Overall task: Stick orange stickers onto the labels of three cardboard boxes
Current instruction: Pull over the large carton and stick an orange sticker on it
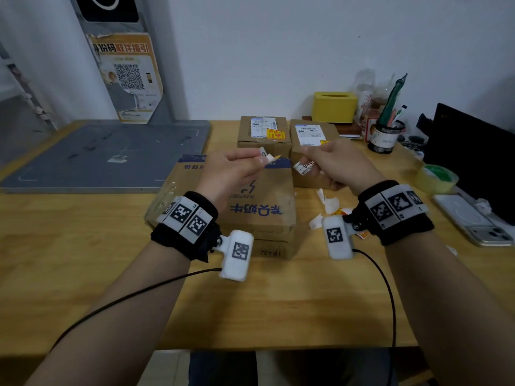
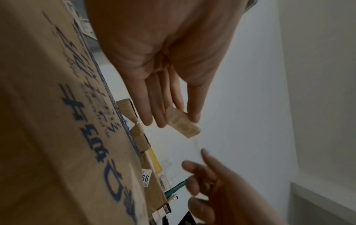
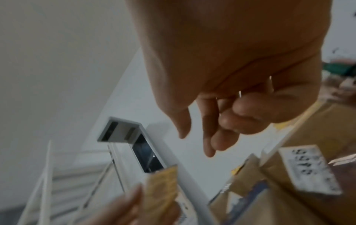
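Three cardboard boxes stand on the wooden desk: a large one with blue print (image 1: 259,201) in front, and two smaller ones behind, the left (image 1: 263,135) and the right (image 1: 309,137). The left one's white label carries an orange sticker (image 1: 274,134). An orange corner (image 1: 324,142) shows on the right one's label. My left hand (image 1: 260,160) is raised over the large box and pinches an orange sticker (image 2: 182,123) between thumb and fingers. My right hand (image 1: 313,156) hovers just right of it, fingers loosely curled, holding nothing I can see.
White backing scraps (image 1: 328,204) lie right of the large box. A tape roll (image 1: 437,178), a phone (image 1: 473,227) and a black screen (image 1: 473,151) fill the right side. A yellow tissue box (image 1: 334,107) and a pen cup (image 1: 386,135) stand at the back. A grey mat (image 1: 111,154) covers the left.
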### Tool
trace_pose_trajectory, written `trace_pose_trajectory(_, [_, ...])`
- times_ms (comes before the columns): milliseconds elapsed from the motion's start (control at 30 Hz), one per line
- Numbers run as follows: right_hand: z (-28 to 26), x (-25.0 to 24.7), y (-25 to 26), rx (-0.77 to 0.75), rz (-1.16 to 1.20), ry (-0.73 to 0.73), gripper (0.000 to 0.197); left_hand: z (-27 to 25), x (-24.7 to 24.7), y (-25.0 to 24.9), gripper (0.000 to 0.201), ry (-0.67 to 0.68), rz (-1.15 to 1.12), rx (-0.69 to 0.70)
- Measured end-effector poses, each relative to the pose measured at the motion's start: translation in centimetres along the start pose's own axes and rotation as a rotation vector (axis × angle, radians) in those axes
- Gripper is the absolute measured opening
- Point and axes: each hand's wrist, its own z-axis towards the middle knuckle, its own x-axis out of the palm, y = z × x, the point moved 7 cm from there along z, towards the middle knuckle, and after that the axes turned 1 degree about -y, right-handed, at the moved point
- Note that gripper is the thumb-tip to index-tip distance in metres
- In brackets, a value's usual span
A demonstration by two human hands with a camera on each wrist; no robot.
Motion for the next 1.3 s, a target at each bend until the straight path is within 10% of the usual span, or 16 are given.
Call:
trace_pose_trajectory(800, [-0.2, 2.9, 2.0, -0.078, 0.148, 0.129, 0.013, -0.2, 0.6, -2.1, 0.028, 0.101, 0.24, 0.199])
trace_pose_trajectory(1300, [0.3, 3.8, 1.9, -0.116, 0.146, 0.109, 0.013, -0.2, -0.7, 0.5, 0.015, -0.018, 0.226, -0.071])
